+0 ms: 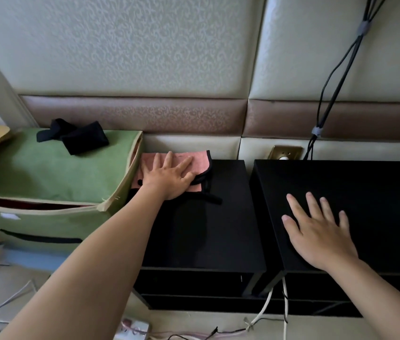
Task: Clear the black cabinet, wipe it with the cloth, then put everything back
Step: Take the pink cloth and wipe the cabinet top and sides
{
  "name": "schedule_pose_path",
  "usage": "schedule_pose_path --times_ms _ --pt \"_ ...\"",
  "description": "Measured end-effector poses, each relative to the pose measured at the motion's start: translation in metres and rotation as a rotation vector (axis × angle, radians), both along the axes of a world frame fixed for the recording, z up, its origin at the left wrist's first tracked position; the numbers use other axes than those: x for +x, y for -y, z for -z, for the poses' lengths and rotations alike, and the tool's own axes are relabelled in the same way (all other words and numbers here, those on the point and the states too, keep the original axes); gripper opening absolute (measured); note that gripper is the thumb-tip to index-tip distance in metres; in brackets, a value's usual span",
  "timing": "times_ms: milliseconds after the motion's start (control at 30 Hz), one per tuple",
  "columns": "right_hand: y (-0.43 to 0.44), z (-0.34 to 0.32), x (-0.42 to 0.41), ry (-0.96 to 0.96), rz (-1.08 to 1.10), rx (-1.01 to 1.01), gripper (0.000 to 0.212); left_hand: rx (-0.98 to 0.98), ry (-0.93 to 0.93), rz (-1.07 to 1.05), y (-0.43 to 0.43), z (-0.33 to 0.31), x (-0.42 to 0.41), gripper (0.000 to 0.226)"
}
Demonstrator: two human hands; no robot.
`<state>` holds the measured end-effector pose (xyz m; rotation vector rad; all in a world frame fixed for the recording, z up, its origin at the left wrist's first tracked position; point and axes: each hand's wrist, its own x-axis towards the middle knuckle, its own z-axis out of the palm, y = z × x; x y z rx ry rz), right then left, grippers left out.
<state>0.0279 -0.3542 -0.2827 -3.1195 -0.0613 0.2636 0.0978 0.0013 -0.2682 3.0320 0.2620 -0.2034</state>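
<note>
A pink cloth (199,161) with black trim lies at the back left corner of the left black cabinet (218,229). My left hand (169,176) presses flat on the cloth with its fingers spread. On the top of a second black cabinet (378,192) to the right, my right hand (316,231) rests flat, fingers straight and apart. Apart from the cloth and my hands, both cabinet tops are bare.
A green fabric storage box (46,173) stands against the left cabinet, with a black cloth item (76,137) on its lid. Black cables (336,82) hang down the padded wall to a wall socket (284,153). White cords and a power strip (135,327) lie on the floor.
</note>
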Motion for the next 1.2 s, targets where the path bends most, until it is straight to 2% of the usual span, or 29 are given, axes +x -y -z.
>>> schedule_pose_path --times_ms 133,500,733,967,1200 --pt "0.000 -0.001 0.002 0.017 0.004 0.021 0.062 0.013 0.019 0.005 0.010 0.001 -0.025 0.061" --pt "-0.002 -0.011 -0.006 -0.006 -0.008 0.062 0.065 0.037 -0.036 0.045 0.056 -0.001 -0.158 0.062" --pt "-0.001 -0.014 -0.009 0.012 -0.020 0.087 0.065 0.003 -0.092 0.027 0.092 -0.001 -0.202 0.061" --pt "-0.001 -0.014 -0.011 0.013 -0.017 0.100 0.064 -0.025 -0.110 -0.025 0.115 -0.008 -0.194 0.064" --pt "-0.001 -0.009 -0.008 0.013 -0.031 0.098 0.064 0.045 -0.068 -0.075 0.115 -0.005 -0.129 0.073"
